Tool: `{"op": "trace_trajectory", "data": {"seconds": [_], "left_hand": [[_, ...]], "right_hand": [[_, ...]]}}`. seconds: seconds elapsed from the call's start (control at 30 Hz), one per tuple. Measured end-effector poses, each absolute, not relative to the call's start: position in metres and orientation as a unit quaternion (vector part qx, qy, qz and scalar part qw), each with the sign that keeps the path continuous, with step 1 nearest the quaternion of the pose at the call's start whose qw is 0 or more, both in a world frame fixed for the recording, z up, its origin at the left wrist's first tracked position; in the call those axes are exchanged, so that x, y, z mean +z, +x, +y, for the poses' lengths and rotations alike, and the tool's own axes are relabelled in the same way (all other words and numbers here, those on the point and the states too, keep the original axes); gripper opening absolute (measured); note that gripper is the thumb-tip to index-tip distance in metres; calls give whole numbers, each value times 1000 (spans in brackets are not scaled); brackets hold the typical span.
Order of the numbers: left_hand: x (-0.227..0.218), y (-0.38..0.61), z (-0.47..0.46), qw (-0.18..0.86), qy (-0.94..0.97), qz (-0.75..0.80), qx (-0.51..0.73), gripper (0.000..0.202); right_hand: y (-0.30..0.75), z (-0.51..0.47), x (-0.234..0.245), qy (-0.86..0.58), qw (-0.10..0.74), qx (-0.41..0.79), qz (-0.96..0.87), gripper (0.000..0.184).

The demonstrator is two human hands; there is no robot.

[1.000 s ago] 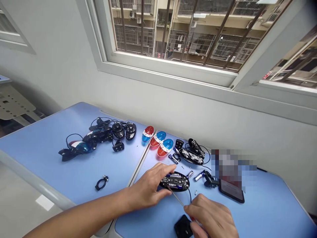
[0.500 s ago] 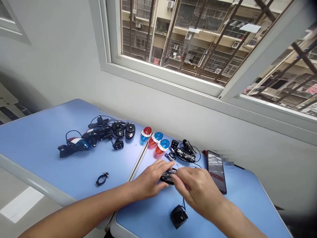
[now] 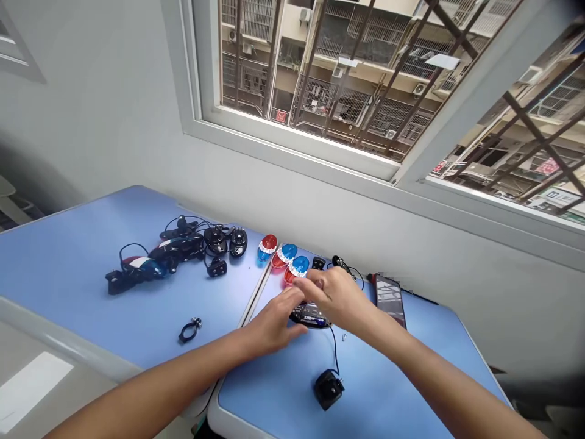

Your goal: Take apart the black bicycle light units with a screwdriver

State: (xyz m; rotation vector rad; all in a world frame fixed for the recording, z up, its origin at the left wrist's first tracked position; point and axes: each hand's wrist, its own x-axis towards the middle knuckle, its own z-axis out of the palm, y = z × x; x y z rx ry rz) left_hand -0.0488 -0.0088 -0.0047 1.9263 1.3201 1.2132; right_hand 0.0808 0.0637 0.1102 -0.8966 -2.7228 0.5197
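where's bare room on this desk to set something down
Bare blue tabletop lies right of the black square box, below the black smartphone. Another patch sits left of the black ring clamp. Crowded around the left hand, right hand, black oval circuit housing, red-and-blue lens shells, and tangled black wired lights.

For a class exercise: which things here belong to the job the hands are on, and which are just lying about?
In the job: left hand, right hand, black oval circuit unit, wired black box.
Lying about: phone, clamp ring, red-and-blue lens shells.
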Motion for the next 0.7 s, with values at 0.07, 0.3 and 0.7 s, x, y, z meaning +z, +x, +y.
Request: {"op": "trace_trajectory", "data": {"seconds": [0.07,0.3,0.7], "left_hand": [[-4,-50,-8,260,705,492,439,55],[-6,-51,-8,257,694,496,454,55],[-3,-48,-11,269,666,510,473,60]], "right_hand": [[76,71,114,-331,111,238,-906,53],[93,68,101,-319,206,277,-883,48],[155,18,52,-95,411,75,-904,26]]}}
